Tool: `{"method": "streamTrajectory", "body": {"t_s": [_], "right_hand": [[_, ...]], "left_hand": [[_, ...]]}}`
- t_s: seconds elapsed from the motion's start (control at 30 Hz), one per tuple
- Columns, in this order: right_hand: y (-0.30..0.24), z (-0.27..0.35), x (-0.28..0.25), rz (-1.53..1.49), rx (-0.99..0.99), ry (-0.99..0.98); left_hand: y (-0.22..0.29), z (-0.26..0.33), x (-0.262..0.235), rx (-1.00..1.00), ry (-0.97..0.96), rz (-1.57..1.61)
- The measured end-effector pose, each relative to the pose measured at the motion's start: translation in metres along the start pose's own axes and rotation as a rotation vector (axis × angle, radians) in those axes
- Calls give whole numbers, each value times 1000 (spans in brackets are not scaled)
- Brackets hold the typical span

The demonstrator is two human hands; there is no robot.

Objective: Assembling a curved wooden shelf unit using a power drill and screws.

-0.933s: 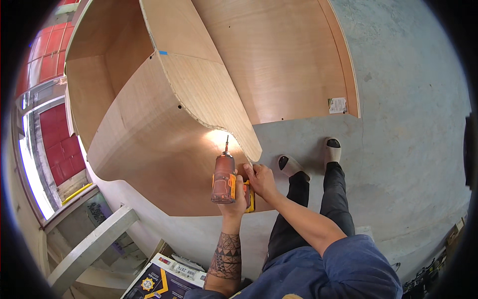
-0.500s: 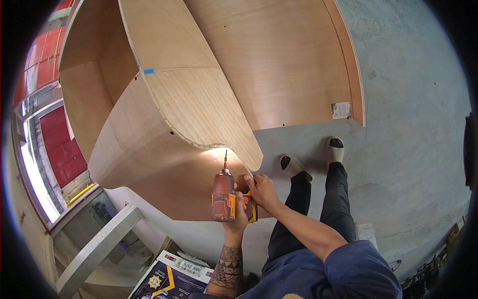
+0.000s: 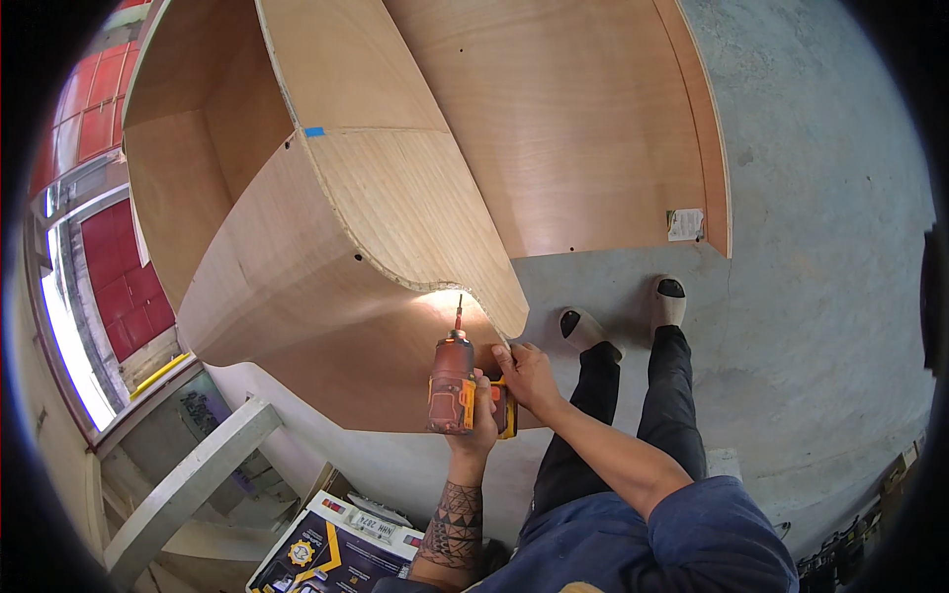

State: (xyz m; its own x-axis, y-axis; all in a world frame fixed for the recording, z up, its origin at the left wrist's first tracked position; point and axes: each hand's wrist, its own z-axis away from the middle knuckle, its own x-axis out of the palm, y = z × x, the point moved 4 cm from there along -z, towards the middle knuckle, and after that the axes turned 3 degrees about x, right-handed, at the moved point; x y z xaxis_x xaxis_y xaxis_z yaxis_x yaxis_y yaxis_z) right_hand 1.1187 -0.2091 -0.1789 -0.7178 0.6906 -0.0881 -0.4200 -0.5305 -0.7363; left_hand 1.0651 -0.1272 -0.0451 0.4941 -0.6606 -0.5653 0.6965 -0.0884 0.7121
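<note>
My left hand (image 3: pixel 482 420) is wrapped round the handle of a cordless drill (image 3: pixel 453 385) with a reddish-brown body and yellow parts. Its long thin bit (image 3: pixel 459 314) points away from me, with the tip at the curved edge of a plywood panel (image 3: pixel 415 217). The drill's lamp throws a bright patch onto the wood there. Just right of the drill, my right hand (image 3: pixel 529 378) grips the near end of the panel's edge, thumb on top. Part of the left fingers is hidden behind the drill.
Beyond stands a larger plywood piece (image 3: pixel 583 119) with a raised rim. A strip of blue tape (image 3: pixel 314 131) marks the panel seam. At lower left are a pale beam (image 3: pixel 193 479) and a printed box (image 3: pixel 341 549). Two shoes (image 3: pixel 668 299) stand on the grey floor.
The view has shifted slightly, so the panels, drill and hands sit a little further right. Both hands keep their holds, and the bit stays by the curved edge.
</note>
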Motion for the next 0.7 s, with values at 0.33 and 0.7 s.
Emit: {"method": "streamTrajectory", "body": {"t_s": [0.33,0.7], "right_hand": [[0,-2,-4,28,7,-44],[5,-6,-4,7,-20,-58]], "left_hand": [[5,-5,1,-32,28,41],[8,-10,3,-13,-32,3]]}}
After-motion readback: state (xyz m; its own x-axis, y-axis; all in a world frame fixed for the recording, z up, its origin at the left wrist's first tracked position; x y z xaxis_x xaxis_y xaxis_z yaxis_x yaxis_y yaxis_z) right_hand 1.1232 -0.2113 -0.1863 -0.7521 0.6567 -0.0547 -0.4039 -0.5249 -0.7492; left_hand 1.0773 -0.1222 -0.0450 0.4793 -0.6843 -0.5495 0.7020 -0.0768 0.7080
